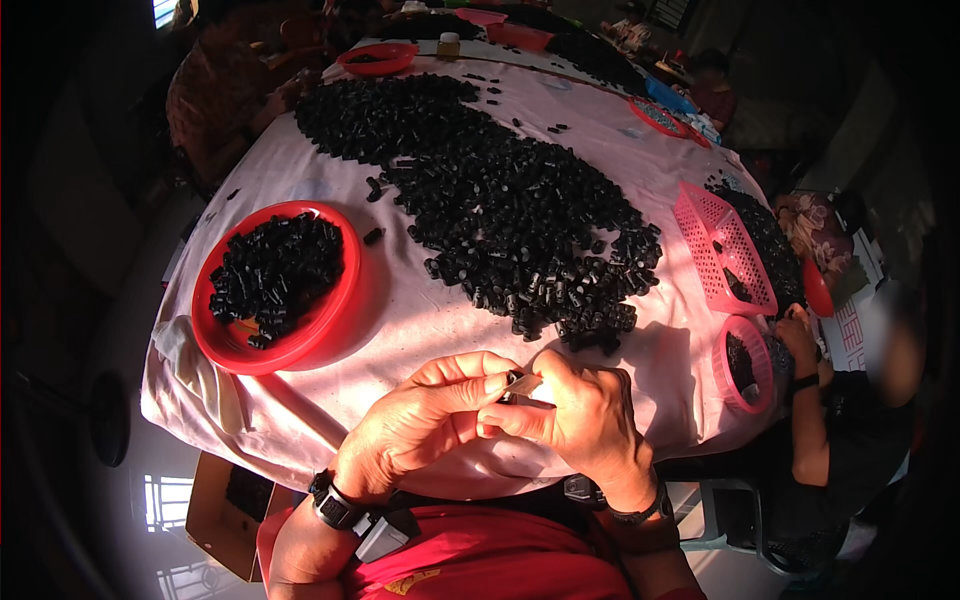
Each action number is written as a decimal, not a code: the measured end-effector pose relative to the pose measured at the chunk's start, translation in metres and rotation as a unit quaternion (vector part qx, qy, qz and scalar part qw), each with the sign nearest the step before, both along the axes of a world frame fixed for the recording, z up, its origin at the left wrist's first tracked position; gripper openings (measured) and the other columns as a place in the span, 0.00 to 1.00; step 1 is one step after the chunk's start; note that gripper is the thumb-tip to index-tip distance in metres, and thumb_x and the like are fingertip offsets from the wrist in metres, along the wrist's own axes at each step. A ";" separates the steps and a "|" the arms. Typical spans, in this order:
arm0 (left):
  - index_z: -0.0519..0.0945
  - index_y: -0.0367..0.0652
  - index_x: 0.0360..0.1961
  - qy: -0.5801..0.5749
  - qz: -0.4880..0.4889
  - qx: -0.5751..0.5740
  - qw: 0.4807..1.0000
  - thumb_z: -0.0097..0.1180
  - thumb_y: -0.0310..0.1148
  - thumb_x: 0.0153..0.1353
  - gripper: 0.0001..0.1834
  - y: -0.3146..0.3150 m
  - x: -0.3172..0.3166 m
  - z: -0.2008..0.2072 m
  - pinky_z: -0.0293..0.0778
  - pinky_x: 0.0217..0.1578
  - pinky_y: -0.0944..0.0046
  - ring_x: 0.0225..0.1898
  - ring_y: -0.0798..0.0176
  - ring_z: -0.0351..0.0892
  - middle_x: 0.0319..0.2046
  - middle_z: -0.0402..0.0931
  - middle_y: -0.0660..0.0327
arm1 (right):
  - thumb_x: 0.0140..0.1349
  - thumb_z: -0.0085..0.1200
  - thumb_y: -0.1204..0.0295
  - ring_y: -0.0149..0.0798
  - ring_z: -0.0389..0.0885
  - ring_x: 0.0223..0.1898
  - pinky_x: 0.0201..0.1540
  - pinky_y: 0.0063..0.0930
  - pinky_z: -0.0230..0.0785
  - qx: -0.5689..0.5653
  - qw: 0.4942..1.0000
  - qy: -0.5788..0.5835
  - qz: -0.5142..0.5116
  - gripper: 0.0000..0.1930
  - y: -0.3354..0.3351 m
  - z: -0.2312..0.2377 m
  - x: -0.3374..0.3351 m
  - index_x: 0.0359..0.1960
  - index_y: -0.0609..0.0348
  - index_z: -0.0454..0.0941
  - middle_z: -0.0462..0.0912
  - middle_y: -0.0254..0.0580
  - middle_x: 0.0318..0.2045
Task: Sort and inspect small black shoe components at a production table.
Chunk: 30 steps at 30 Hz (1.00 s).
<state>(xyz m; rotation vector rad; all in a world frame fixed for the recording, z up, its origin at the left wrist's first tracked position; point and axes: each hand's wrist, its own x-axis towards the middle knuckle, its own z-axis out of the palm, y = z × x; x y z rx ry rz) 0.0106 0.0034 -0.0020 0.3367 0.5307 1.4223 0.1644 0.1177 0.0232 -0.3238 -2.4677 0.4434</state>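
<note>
Near the front edge of the cloth-covered table, my two hands meet. My left hand pinches a small black cylindrical part between thumb and fingertips. Against that part, my right hand grips a thin flat blade-like piece; its other end is hidden in the fingers. Just beyond the hands lies a large pile of similar black parts, spreading toward the far left. To the left, a red basin holds more black parts.
On the right stand a pink perforated basket and a round pink basket, beside a co-worker's hand. Another person sits at the far left. A red tray and a jar are at the back. A cardboard box sits below left.
</note>
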 end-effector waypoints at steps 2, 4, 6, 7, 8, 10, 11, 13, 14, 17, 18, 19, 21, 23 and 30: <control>0.79 0.37 0.48 -0.005 0.002 -0.002 1.000 0.57 0.30 0.65 0.12 0.000 0.000 0.000 0.74 0.38 0.72 0.33 0.73 0.76 0.40 0.80 0.64 | 0.56 0.63 0.51 0.39 0.83 0.19 0.19 0.30 0.72 -0.003 1.000 -0.002 0.002 0.22 0.000 0.001 0.000 0.43 0.54 0.79 0.83 0.36 0.20; 0.79 0.37 0.47 -0.003 0.000 0.006 1.000 0.57 0.30 0.65 0.12 0.000 -0.001 -0.002 0.74 0.37 0.72 0.33 0.73 0.76 0.40 0.80 0.64 | 0.56 0.62 0.50 0.40 0.83 0.19 0.19 0.31 0.72 -0.027 1.000 0.003 0.010 0.22 -0.001 0.001 -0.002 0.43 0.54 0.79 0.83 0.36 0.20; 0.79 0.38 0.47 -0.007 -0.006 0.012 1.000 0.56 0.30 0.66 0.12 -0.001 -0.001 -0.003 0.74 0.38 0.72 0.34 0.73 0.76 0.40 0.80 0.64 | 0.53 0.65 0.50 0.41 0.83 0.20 0.20 0.32 0.72 -0.033 0.999 -0.012 -0.001 0.22 -0.001 0.002 -0.001 0.35 0.56 0.78 0.82 0.37 0.20; 0.79 0.38 0.47 -0.011 -0.012 0.019 1.000 0.56 0.31 0.66 0.11 0.000 -0.001 -0.003 0.74 0.38 0.72 0.34 0.73 0.76 0.39 0.80 0.65 | 0.50 0.68 0.50 0.43 0.83 0.20 0.21 0.33 0.72 -0.040 0.999 -0.028 -0.013 0.23 -0.002 0.003 0.001 0.27 0.57 0.76 0.82 0.38 0.20; 0.79 0.38 0.47 -0.011 -0.015 0.020 1.000 0.56 0.31 0.66 0.11 0.001 0.000 -0.001 0.74 0.38 0.72 0.34 0.73 0.76 0.39 0.80 0.65 | 0.50 0.68 0.50 0.43 0.83 0.20 0.21 0.33 0.72 -0.039 0.999 -0.028 -0.016 0.23 -0.002 0.003 0.002 0.27 0.57 0.76 0.82 0.38 0.20; 0.79 0.38 0.47 0.003 -0.006 0.006 1.000 0.56 0.31 0.66 0.11 0.000 0.000 0.002 0.73 0.38 0.72 0.34 0.74 0.76 0.39 0.79 0.65 | 0.50 0.69 0.52 0.43 0.82 0.20 0.21 0.32 0.72 -0.011 0.997 -0.071 -0.028 0.22 -0.003 -0.002 0.002 0.27 0.58 0.76 0.82 0.39 0.20; 0.79 0.38 0.47 0.004 -0.004 0.005 1.000 0.56 0.31 0.66 0.11 -0.001 -0.001 0.001 0.73 0.38 0.72 0.34 0.74 0.76 0.39 0.79 0.65 | 0.50 0.69 0.52 0.43 0.82 0.20 0.21 0.32 0.72 -0.011 0.997 -0.071 -0.026 0.22 -0.003 -0.002 0.001 0.27 0.58 0.76 0.82 0.39 0.20; 0.79 0.39 0.46 -0.007 -0.018 0.050 0.999 0.56 0.32 0.66 0.11 -0.002 -0.004 -0.003 0.73 0.39 0.72 0.36 0.73 0.76 0.38 0.79 0.65 | 0.50 0.70 0.55 0.42 0.83 0.19 0.20 0.30 0.72 -0.031 0.999 -0.009 0.017 0.20 -0.003 0.000 -0.002 0.25 0.58 0.75 0.82 0.40 0.20; 0.79 0.39 0.46 -0.008 -0.018 0.050 0.999 0.56 0.32 0.66 0.11 -0.002 -0.004 -0.004 0.73 0.39 0.72 0.36 0.73 0.76 0.38 0.79 0.65 | 0.50 0.70 0.55 0.42 0.83 0.19 0.20 0.30 0.72 -0.031 0.999 -0.011 0.017 0.20 -0.003 -0.001 -0.001 0.25 0.58 0.75 0.82 0.40 0.20; 0.78 0.39 0.46 -0.009 -0.011 0.065 0.998 0.55 0.33 0.67 0.11 0.003 0.001 -0.002 0.73 0.39 0.72 0.36 0.73 0.76 0.39 0.78 0.65 | 0.51 0.71 0.62 0.36 0.84 0.21 0.20 0.26 0.72 -0.075 0.996 0.038 0.011 0.18 -0.004 0.003 0.004 0.25 0.59 0.75 0.82 0.40 0.20; 0.78 0.40 0.46 -0.005 0.003 0.054 0.999 0.55 0.33 0.67 0.11 0.004 0.001 -0.007 0.73 0.39 0.72 0.37 0.72 0.76 0.39 0.79 0.65 | 0.52 0.71 0.65 0.34 0.85 0.22 0.21 0.25 0.72 -0.110 0.992 0.063 0.021 0.16 -0.006 0.002 0.001 0.27 0.60 0.75 0.82 0.40 0.21; 0.78 0.40 0.46 -0.001 0.016 0.044 0.999 0.55 0.33 0.67 0.11 0.004 0.001 -0.010 0.73 0.38 0.71 0.37 0.72 0.76 0.39 0.79 0.64 | 0.52 0.70 0.69 0.32 0.85 0.23 0.21 0.23 0.72 -0.145 0.985 0.087 0.031 0.14 -0.008 0.002 0.000 0.29 0.61 0.75 0.82 0.40 0.22; 0.78 0.40 0.46 0.002 0.021 0.041 0.999 0.55 0.34 0.67 0.11 0.004 0.002 -0.010 0.73 0.38 0.71 0.37 0.72 0.77 0.39 0.79 0.64 | 0.53 0.69 0.70 0.31 0.85 0.23 0.22 0.22 0.73 -0.127 0.988 0.082 0.033 0.13 -0.008 0.002 0.000 0.31 0.61 0.75 0.82 0.40 0.22; 0.78 0.40 0.45 0.003 0.028 0.038 0.999 0.54 0.34 0.68 0.11 0.004 0.001 -0.009 0.73 0.38 0.71 0.37 0.71 0.77 0.39 0.79 0.63 | 0.54 0.67 0.73 0.30 0.84 0.23 0.23 0.21 0.74 -0.091 0.993 0.069 0.036 0.12 -0.008 0.002 0.000 0.35 0.62 0.76 0.83 0.40 0.23; 0.78 0.39 0.46 0.020 0.019 0.014 1.000 0.53 0.36 0.68 0.12 0.004 -0.005 -0.006 0.73 0.37 0.71 0.36 0.70 0.76 0.38 0.80 0.62 | 0.57 0.64 0.77 0.30 0.86 0.27 0.26 0.20 0.74 -0.058 0.997 0.043 0.041 0.10 -0.005 0.004 0.004 0.37 0.64 0.77 0.84 0.41 0.26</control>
